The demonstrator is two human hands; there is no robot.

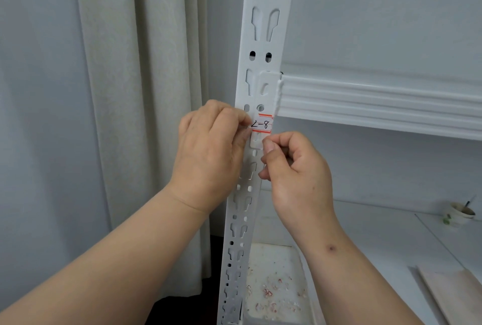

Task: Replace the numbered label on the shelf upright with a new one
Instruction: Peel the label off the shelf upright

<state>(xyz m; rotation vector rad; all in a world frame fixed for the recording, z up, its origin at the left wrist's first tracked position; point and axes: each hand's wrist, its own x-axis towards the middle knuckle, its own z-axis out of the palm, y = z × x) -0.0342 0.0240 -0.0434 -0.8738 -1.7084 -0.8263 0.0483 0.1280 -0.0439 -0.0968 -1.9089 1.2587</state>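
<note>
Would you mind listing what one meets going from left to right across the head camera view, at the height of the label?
curtain → left hand → numbered label on the shelf upright → shelf beam. The right hand sits just below the label, so its place overlaps.

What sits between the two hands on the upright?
The label marked 8-7 on the shelf upright, left hand at its left edge, right hand just below, per the head view.
</note>
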